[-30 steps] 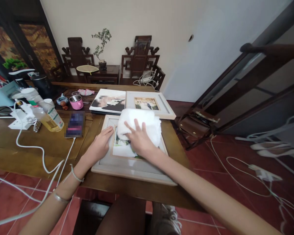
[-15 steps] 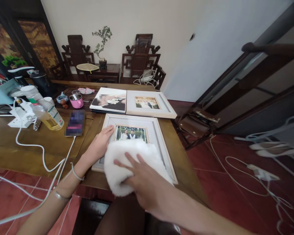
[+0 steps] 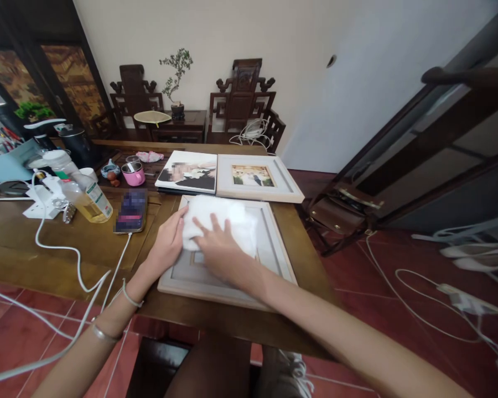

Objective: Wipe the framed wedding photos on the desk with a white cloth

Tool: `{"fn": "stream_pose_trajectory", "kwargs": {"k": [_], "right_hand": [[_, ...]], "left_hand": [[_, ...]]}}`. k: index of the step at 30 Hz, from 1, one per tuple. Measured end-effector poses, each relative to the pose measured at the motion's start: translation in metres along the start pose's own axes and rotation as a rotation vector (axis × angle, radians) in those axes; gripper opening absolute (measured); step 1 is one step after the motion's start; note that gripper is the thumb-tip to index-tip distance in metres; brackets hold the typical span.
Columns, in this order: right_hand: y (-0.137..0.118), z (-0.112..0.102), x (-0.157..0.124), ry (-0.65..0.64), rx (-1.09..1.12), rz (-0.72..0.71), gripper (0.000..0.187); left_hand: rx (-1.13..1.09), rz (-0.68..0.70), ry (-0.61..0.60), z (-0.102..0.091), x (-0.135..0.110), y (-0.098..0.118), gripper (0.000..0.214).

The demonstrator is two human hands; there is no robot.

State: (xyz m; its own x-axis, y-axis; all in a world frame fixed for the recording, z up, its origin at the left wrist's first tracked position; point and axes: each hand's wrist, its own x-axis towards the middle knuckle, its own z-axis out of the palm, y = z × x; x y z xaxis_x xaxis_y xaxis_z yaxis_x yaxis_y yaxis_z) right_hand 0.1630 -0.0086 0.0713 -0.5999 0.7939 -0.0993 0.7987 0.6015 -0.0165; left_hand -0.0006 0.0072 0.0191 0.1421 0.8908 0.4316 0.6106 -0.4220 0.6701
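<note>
A pale wooden picture frame (image 3: 288,268) lies at the table's near right edge. My right hand (image 3: 219,246) holds a fluffy white cloth (image 3: 243,218) down on its upper part, fingers spread across the cloth. Most of the photo inside is hidden by cloth and hand. My left hand (image 3: 170,237) grips the frame's left side, its fingers lying along the edge near the upper left corner. Just beyond are a second framed photo (image 3: 288,185) and a white photo panel (image 3: 209,160), side by side.
A charging phone (image 3: 130,210), a pink cup (image 3: 133,174), an oil-coloured bottle (image 3: 91,202) and a power strip (image 3: 41,204) occupy the table's left side. White cables hang over the near edge. A brown bag (image 3: 336,215) is beyond the right edge.
My right hand has pushed the cloth up and away from me, from the frame's lower part to its upper part. My left hand has shifted slightly on the frame's left edge.
</note>
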Motion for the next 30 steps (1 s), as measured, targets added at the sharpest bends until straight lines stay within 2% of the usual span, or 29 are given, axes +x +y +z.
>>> {"fn": "stream_pose_trajectory", "kwargs": {"k": [4,6,8,10,12,14,17,20,23,27,30], "right_hand": [[-0.032,-0.011,-0.045,-0.139,0.055,-0.156,0.051],[-0.035,-0.01,-0.068,-0.197,0.087,-0.187,0.05],[-0.029,-0.002,-0.087,-0.198,0.119,-0.158,0.043],[-0.015,0.012,-0.105,-0.134,0.133,-0.124,0.033],[0.003,0.028,-0.122,-0.017,0.108,-0.105,0.028],[0.021,0.041,-0.137,0.091,0.065,-0.089,0.029],[0.043,0.048,-0.153,0.166,0.039,-0.06,0.039],[0.06,0.042,-0.148,0.194,0.032,-0.004,0.049],[0.079,0.033,-0.119,0.191,0.022,0.061,0.055],[0.105,0.024,-0.072,0.177,-0.008,0.141,0.059],[0.108,0.021,-0.062,0.147,-0.006,0.117,0.062]], "left_hand": [[0.036,-0.003,-0.026,0.001,0.0,-0.005,0.041],[0.096,0.045,-0.067,0.002,-0.001,-0.009,0.04],[0.134,0.104,-0.113,0.003,-0.001,-0.013,0.039],[0.148,0.162,-0.139,0.004,-0.001,-0.017,0.037],[0.164,0.203,-0.152,0.006,-0.001,-0.021,0.038],[0.188,0.224,-0.172,0.007,-0.001,-0.026,0.042],[0.209,0.24,-0.219,0.009,-0.001,-0.031,0.053],[0.204,0.255,-0.247,0.009,0.0,-0.036,0.064],[0.195,0.265,-0.244,0.008,0.0,-0.037,0.067],[0.197,0.256,-0.226,0.009,0.001,-0.036,0.061],[0.188,0.229,-0.202,0.011,0.001,-0.036,0.06]]}}
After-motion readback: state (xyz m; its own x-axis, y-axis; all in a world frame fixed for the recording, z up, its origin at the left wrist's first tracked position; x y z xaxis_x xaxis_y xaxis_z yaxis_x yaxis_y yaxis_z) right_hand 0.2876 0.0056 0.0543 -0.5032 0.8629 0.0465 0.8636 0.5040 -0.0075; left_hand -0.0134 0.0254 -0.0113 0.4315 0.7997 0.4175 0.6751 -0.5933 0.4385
